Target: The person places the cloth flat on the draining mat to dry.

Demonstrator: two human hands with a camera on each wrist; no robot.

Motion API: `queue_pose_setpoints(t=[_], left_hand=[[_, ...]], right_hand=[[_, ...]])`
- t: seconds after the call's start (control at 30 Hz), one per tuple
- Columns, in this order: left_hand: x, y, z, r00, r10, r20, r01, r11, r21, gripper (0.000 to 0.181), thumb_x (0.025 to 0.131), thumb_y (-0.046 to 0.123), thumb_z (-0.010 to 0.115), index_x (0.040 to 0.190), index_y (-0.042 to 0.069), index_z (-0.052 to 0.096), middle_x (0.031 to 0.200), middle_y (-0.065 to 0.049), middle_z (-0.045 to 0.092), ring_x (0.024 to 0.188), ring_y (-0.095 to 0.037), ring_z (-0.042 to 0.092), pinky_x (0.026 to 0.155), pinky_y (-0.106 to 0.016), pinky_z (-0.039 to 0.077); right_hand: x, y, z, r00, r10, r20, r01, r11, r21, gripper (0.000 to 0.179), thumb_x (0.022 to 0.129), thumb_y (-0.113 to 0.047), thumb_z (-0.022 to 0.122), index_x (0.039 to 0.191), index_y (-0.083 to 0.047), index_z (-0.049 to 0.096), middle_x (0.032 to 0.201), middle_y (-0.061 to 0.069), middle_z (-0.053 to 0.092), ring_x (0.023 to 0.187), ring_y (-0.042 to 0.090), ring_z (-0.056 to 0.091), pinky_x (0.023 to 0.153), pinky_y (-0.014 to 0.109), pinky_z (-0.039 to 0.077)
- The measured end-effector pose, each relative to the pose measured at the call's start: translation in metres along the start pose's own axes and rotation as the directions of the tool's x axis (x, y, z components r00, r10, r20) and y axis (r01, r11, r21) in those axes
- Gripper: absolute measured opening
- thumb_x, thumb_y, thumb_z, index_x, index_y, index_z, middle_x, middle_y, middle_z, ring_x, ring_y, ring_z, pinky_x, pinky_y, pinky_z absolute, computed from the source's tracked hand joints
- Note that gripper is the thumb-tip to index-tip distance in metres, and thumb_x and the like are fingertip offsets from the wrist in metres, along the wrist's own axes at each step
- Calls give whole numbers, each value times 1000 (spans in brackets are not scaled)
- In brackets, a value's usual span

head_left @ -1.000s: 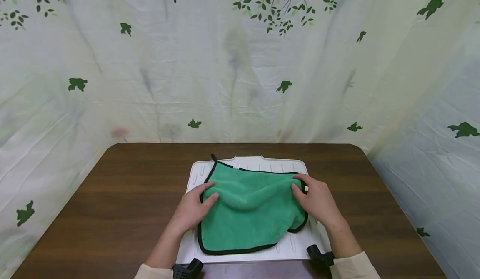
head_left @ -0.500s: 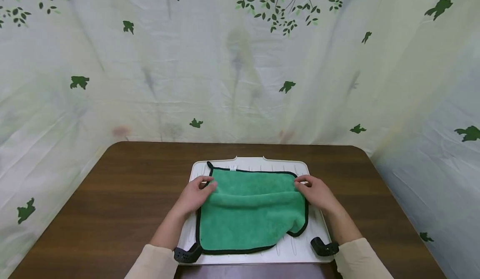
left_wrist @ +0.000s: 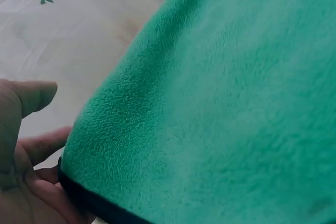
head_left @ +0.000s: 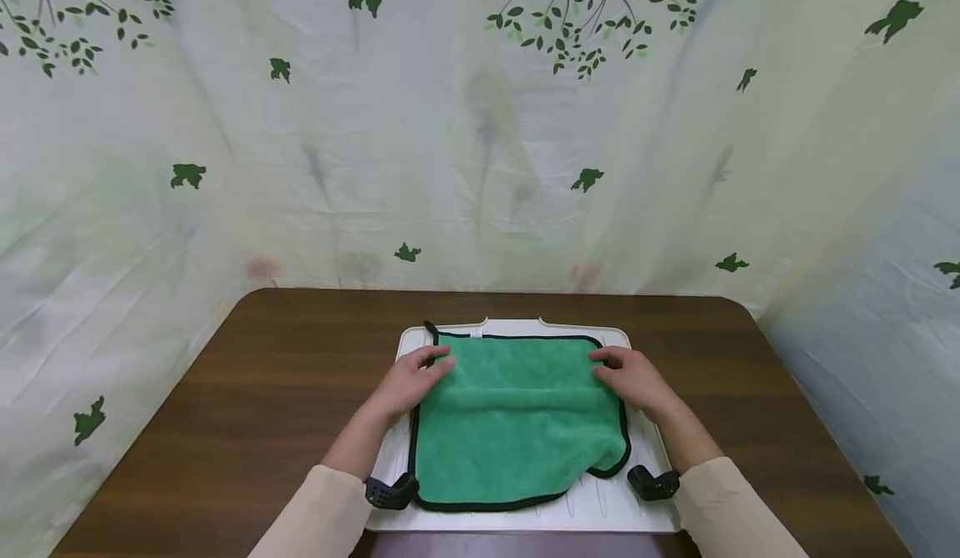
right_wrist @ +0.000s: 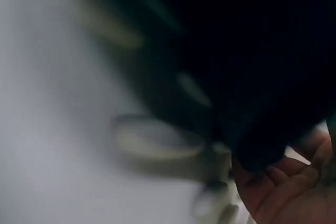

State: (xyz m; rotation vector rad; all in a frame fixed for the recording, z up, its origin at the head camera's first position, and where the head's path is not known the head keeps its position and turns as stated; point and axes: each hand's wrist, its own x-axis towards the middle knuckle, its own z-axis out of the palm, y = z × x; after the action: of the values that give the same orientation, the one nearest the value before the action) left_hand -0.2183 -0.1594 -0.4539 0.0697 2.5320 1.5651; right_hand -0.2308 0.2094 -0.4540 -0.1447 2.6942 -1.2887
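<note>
A green plush towel (head_left: 517, 424) with black edging lies spread over a white ridged board (head_left: 600, 508). It has a low crease across the middle, and its lower right corner is tucked under. My left hand (head_left: 408, 384) is at the towel's upper left edge, thumb and forefinger apart. In the left wrist view, the thumb of that hand (left_wrist: 26, 177) stands clear while other fingers touch the black-edged side from beneath. At the upper right edge is my right hand (head_left: 637, 384), its thumb and forefinger apart too. The right wrist view is dark and blurred; the right hand's fingertips (right_wrist: 283, 187) meet a dark part of the towel.
The board lies at the near edge of a brown wooden table (head_left: 315, 374). A white curtain (head_left: 420, 141) with printed green leaves hangs behind and at the sides. Black wrist devices (head_left: 392, 491) stick out beneath both wrists, close above the board.
The towel's top edge has been straightened and its large fold has flattened to a faint crease. Both hands pinched the towel's edges half a second ago; now their thumbs and forefingers have parted.
</note>
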Motion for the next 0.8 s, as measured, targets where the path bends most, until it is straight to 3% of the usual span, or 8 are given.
queue_pose_setpoints(t=[0.07, 0.2, 0.27, 0.47, 0.63, 0.7, 0.8], left_hand=[[2, 0, 2, 1000, -4, 16, 3, 1000, 10, 55, 103, 37, 59, 148, 5, 53, 157, -22, 45, 150, -42, 37, 119, -58, 35], [4, 2, 4, 999, 29, -17, -29, 999, 22, 58, 104, 38, 59, 152, 8, 48, 160, -22, 41, 151, -42, 35, 119, -60, 35], [4, 4, 3, 999, 38, -11, -37, 999, 31, 61, 104, 38, 59, 155, 10, 43, 163, -22, 37, 152, -42, 32, 120, -61, 33], [7, 5, -5, 996, -18, 89, 8, 993, 118, 65, 104, 39, 57, 157, 6, 39, 163, -24, 35, 152, -45, 30, 118, -63, 34], [11, 10, -5, 993, -32, 111, 14, 987, 159, 67, 104, 40, 56, 156, 1, 38, 162, -26, 36, 152, -46, 31, 119, -62, 33], [9, 12, -5, 994, -29, 109, 10, 985, 172, 68, 104, 40, 57, 155, 0, 38, 160, -28, 39, 150, -47, 34, 118, -61, 36], [-2, 11, -7, 993, -47, 111, 27, 984, 175, 70, 101, 37, 63, 156, 2, 37, 139, -28, 58, 125, -41, 60, 102, -53, 52]], right_hand=[[2, 2, 2, 1000, -15, -10, 15, 1000, -18, 34, 101, -16, 59, 131, -2, 66, 137, 24, 63, 122, 40, 61, 98, 51, 52], [2, 2, 3, 992, -26, -122, 23, 1000, -19, 35, 101, -16, 57, 133, -6, 66, 138, 22, 63, 116, 39, 65, 94, 51, 55], [1, 1, 1, 990, -31, -139, 29, 999, -12, 38, 102, -17, 57, 139, -7, 62, 142, 22, 60, 118, 40, 64, 93, 51, 55], [4, 1, -2, 999, -41, -13, 40, 999, -35, 43, 104, -18, 57, 143, 0, 55, 145, 29, 55, 134, 46, 53, 102, 56, 51], [13, -2, -1, 1000, -22, 15, 22, 1000, -19, 44, 104, -18, 56, 143, 1, 55, 149, 28, 51, 138, 48, 48, 107, 59, 46], [13, -3, -1, 1000, -17, 18, 17, 999, -27, 45, 104, -19, 56, 144, 1, 54, 149, 29, 51, 138, 48, 48, 107, 58, 47], [3, -4, -3, 999, -19, 36, 20, 999, -40, 50, 102, -21, 60, 147, -1, 49, 133, 30, 60, 116, 43, 62, 92, 50, 55]])
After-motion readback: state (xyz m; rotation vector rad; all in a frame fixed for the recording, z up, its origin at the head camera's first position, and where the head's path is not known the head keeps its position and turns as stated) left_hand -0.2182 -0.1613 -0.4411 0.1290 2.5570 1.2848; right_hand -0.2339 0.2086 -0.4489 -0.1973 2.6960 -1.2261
